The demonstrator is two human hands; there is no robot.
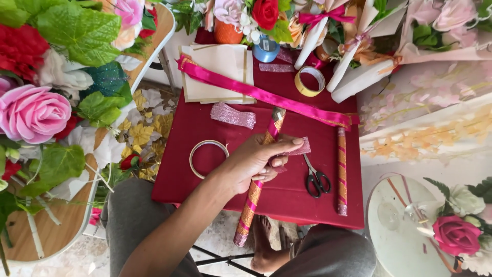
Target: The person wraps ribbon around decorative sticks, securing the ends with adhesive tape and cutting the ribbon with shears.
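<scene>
- The left hand (256,161) closes around a wrapped stick (259,179), gripping it near mid-length. The stick runs from the person's lap up across the counter (205,123), so the grip steadies it over the work surface.
- The thumb and forefinger of that hand also pinch a small pink glitter strip (298,147) against the stick, apparently to hold the strip in place on the wrapping.
- The right hand is not in view; its state cannot be told.
- A second wrapped stick (341,172) lies flat on the counter to the right, well apart from the hand, parallel to the counter's edge.
- Black scissors (316,179) lie between the two sticks, just beside the hand and within easy reach.
- A long pink ribbon (256,92) crosses the counter diagonally above the hand.
- A longer glitter strip (233,115) lies below the ribbon, near the upper end of the held stick.
- A tape ring (207,156) lies flat to the left of the hand; a tape roll (310,81) sits near the far edge.
- A cream card stack (218,77) rests under the ribbon's upper end.
- Artificial flowers (33,113) crowd a side table on the left; more bouquets stand beyond the counter.
</scene>
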